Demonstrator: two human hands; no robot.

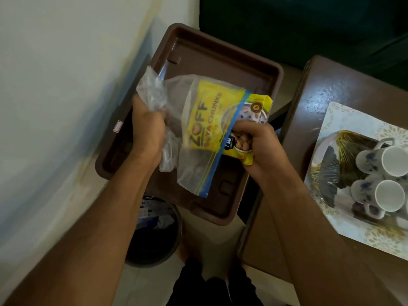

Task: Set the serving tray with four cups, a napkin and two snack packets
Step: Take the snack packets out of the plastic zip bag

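A yellow snack packet lies mostly inside a clear zip bag with a blue seal strip. My left hand grips the crumpled closed end of the bag. My right hand pinches the packet's end where it sticks out of the bag's mouth. Both are held over a brown plastic bin. At the right, a glass serving tray with a gold and black fan pattern rests on a white patterned napkin. White cups with blue flowers stand on the tray.
The tray and napkin sit on a dark brown table. A black waste bin with rubbish stands on the floor below the brown bin. A white wall runs along the left. My legs show at the bottom.
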